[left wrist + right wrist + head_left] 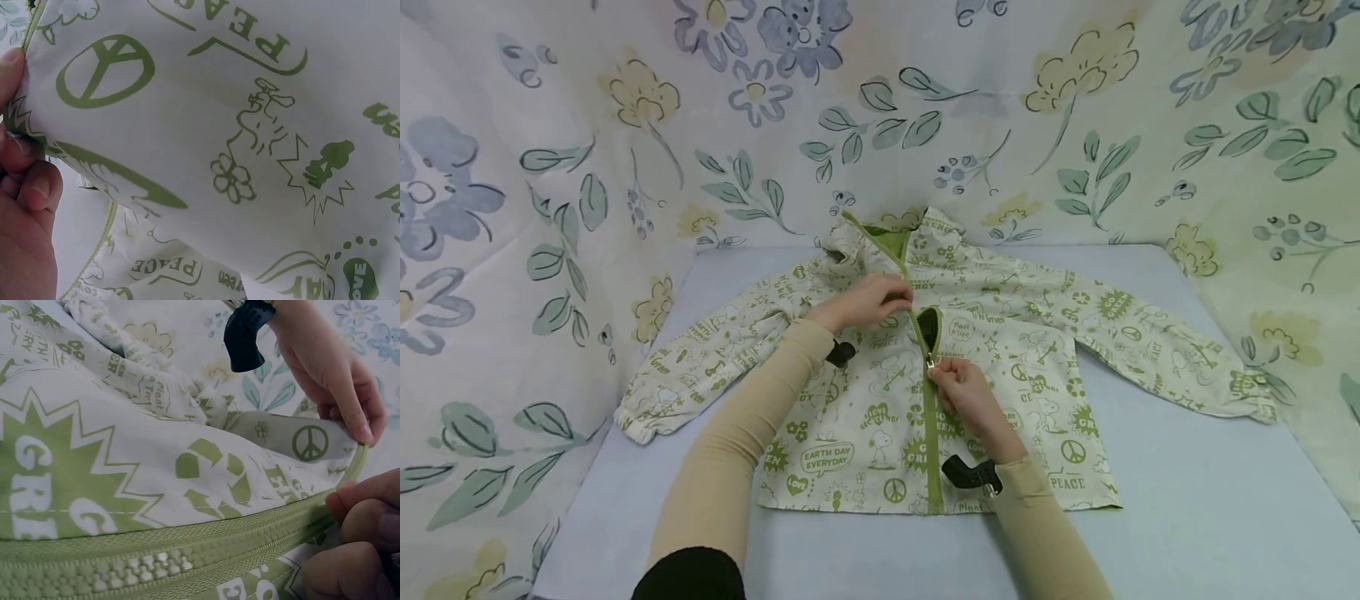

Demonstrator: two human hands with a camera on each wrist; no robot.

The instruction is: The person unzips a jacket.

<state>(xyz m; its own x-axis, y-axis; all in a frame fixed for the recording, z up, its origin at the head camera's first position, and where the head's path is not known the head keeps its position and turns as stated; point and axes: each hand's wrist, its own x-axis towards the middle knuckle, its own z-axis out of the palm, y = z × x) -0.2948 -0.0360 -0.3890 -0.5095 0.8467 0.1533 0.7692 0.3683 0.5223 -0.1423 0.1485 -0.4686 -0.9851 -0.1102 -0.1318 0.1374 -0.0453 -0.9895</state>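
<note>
A cream jacket (880, 408) with green lettering and cartoon prints lies front up, its sleeves spread to both sides. Its green zipper (933, 450) is closed along the lower front and parted above the chest. My left hand (868, 300) pinches the left opening edge below the collar; the left wrist view shows that hand's thumb and fingers (37, 187) on the cloth edge. Lower down, my right hand (966, 396) pinches the zipper pull (931, 362) at the bottom of the gap. The closed zipper teeth (144, 569) run toward the right hand's fingers (359, 528) in the right wrist view.
Under the jacket is a pale table (1187, 500). A white curtain with printed flowers and leaves (880, 125) stands behind it and along both sides. Black camera mounts (972, 475) sit on both wrists.
</note>
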